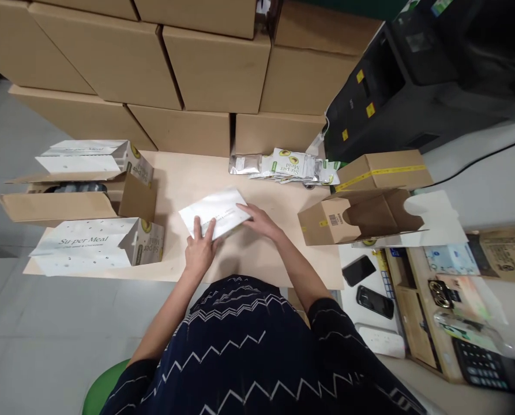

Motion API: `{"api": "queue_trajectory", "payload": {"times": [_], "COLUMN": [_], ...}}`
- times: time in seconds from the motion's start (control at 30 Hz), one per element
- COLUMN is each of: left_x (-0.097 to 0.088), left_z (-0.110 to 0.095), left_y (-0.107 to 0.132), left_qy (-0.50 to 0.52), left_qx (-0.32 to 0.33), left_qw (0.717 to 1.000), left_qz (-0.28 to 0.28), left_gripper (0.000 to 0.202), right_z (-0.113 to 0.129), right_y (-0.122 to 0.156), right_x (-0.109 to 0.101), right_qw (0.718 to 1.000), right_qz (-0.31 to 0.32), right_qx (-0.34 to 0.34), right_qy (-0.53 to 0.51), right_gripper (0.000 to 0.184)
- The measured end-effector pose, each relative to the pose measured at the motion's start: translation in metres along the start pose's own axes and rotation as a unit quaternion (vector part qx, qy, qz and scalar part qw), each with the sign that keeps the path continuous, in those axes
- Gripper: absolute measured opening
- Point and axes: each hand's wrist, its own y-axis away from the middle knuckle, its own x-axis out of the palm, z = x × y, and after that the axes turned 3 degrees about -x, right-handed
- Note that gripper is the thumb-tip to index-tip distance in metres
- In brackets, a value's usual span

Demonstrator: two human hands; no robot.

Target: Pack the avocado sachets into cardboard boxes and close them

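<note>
A flat white carton (220, 207) with small grey print lies at a slant over the middle of the wooden table (170, 173). At its near left edge is my left hand (200, 249), with two fingers stretched over the top face and the thumb by the edge. My right hand (259, 220) grips the right end, fingertips on top and the rest of the grip hidden. Beyond the carton, a row of Su-per Meal pouches (289, 164) lies along the back of the table.
On the left stand two white Su-per Meal boxes (86, 245) and an open brown box (138, 196). Another open box (326, 222) lies at the right. Stacked cartons (216, 69) wall the back. Phones (375, 301), a calculator (482, 366) and a black machine (369, 104) are on the right.
</note>
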Motion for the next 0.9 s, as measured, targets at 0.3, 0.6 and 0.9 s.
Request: {"api": "queue_trajectory", "payload": {"times": [0.3, 0.6, 0.9], "left_x": [-0.024, -0.05, -0.051], "left_z": [0.015, 0.025, 0.034], "left_y": [-0.121, -0.235, -0.242], "left_qy": [0.106, -0.07, -0.04], "left_qx": [-0.099, -0.178, -0.185], "left_qw": [0.982, 0.98, 0.98], "left_qz": [-0.123, -0.05, -0.062], "left_gripper": [0.075, 0.08, 0.102], "right_z": [0.035, -0.022, -0.004], "right_y": [-0.057, 0.128, 0.226], "right_x": [0.059, 0.075, -0.035], "right_qw": [0.993, 0.977, 0.845], "right_qz": [-0.121, -0.08, -0.473], "right_qx": [0.005, 0.195, 0.212], "right_qy": [0.0, -0.008, 0.133], "right_gripper": [0.06, 0.042, 0.035]}}
